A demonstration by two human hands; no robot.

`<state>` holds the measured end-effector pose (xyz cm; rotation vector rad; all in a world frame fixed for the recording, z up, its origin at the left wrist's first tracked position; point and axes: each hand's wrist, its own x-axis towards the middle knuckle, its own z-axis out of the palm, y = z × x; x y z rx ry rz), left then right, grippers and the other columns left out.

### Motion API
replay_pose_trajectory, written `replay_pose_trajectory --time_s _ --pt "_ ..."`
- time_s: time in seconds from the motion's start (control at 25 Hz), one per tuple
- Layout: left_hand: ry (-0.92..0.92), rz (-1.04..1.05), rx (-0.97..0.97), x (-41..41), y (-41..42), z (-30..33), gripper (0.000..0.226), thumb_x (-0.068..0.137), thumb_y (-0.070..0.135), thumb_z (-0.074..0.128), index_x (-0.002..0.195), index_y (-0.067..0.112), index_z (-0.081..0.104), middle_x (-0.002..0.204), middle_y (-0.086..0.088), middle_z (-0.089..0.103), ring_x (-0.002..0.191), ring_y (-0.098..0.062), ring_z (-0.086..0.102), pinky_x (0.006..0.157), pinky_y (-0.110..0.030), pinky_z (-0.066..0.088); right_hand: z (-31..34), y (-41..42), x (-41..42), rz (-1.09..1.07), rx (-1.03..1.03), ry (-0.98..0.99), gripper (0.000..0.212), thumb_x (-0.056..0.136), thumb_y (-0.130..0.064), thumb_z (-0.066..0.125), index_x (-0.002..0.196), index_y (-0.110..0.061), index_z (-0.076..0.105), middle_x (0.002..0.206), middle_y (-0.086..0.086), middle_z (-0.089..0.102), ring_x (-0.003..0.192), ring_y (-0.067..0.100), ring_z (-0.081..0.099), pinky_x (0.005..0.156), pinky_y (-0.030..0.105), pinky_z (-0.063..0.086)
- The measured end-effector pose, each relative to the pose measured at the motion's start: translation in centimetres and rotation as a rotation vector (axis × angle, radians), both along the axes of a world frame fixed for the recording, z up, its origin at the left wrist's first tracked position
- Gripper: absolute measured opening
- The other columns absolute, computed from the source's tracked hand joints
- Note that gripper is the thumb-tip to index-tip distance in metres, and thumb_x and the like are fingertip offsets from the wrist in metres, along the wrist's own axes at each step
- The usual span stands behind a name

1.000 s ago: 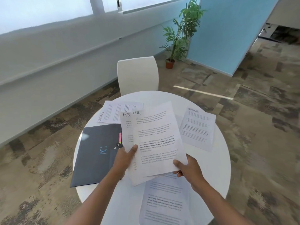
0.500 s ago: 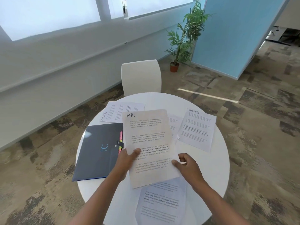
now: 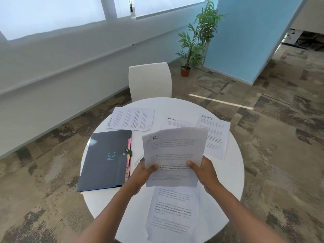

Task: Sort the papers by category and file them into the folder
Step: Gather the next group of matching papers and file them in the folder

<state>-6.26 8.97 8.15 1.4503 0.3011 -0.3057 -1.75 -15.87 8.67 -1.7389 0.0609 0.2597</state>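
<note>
I hold a small stack of sheets marked HR (image 3: 173, 149) upright above the round white table (image 3: 233, 174). My left hand (image 3: 142, 174) grips its lower left edge and my right hand (image 3: 203, 171) grips its lower right edge, thumbs on the front. A dark folder (image 3: 105, 160) with a snap strap and coloured tabs lies shut at the left. Three sheets marked SPORTS lie flat: one (image 3: 131, 118) behind the folder, one (image 3: 175, 121) partly hidden by the held stack, one (image 3: 217, 135) at the right. Another printed sheet (image 3: 173, 213) lies under my hands.
A white chair (image 3: 149, 79) stands at the table's far side. A potted plant (image 3: 194, 39) and a light blue partition (image 3: 245, 35) are behind it on the right. Patterned carpet surrounds the table.
The two HR sheets were squared into one stack and lifted off the table, tilting upright. My right hand shifted from the bottom edge to the right side. A middle SPORTS sheet is now uncovered.
</note>
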Motion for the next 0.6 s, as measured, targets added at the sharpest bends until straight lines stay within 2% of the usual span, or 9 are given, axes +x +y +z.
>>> replay_pose_trajectory --time_s 0.16,0.24,0.32,0.4,0.6 --pt "0.022 0.035 0.059 -1.2 -1.0 -1.3 0.019 0.1 0.019 0.058 0.117 0.02 0.067 0.11 -0.001 0.075 0.106 -0.022 0.068 0.083 -0.029 0.056 -1.9 -0.2 -1.6 -0.032 -0.055 -0.043 0.025 0.091 -0.021 0.07 0.117 -0.02 0.067 0.107 -0.009 0.074 0.095 0.009 0.07 0.08 0.026 0.057" --pt "0.028 0.032 0.113 -1.7 -1.2 -1.8 0.016 0.099 0.023 0.059 0.113 0.024 0.067 0.109 0.001 0.074 0.106 -0.022 0.066 0.087 -0.033 0.055 -3.0 -0.4 -2.3 -0.038 -0.062 -0.028 0.026 0.091 -0.021 0.07 0.117 -0.021 0.066 0.108 -0.009 0.073 0.097 0.009 0.069 0.083 0.029 0.057" --pt "0.047 0.02 0.172 -2.2 -1.2 -2.7 0.017 0.098 0.029 0.061 0.113 0.026 0.067 0.111 0.001 0.073 0.107 -0.024 0.066 0.092 -0.043 0.056 -4.2 -0.7 -2.9 -0.039 -0.095 -0.01 0.019 0.092 -0.022 0.069 0.11 -0.027 0.067 0.105 -0.008 0.074 0.096 0.01 0.069 0.085 0.033 0.058" --pt "0.051 0.018 0.211 -2.7 -1.4 -2.9 0.015 0.099 0.031 0.059 0.112 0.03 0.066 0.113 0.001 0.072 0.105 -0.022 0.066 0.091 -0.046 0.055 -4.8 -0.8 -3.5 -0.037 -0.134 0.005 0.014 0.093 -0.021 0.067 0.099 -0.033 0.067 0.101 -0.009 0.074 0.095 0.011 0.069 0.084 0.033 0.057" --pt "-0.002 0.046 0.238 -2.8 -2.0 -2.5 0.015 0.101 0.026 0.056 0.108 0.036 0.063 0.111 0.005 0.071 0.1 -0.013 0.066 0.079 -0.033 0.056 -5.3 -0.8 -3.7 -0.055 -0.191 -0.037 0.014 0.094 -0.019 0.066 0.094 -0.033 0.066 0.095 -0.01 0.073 0.09 0.009 0.068 0.079 0.031 0.056"
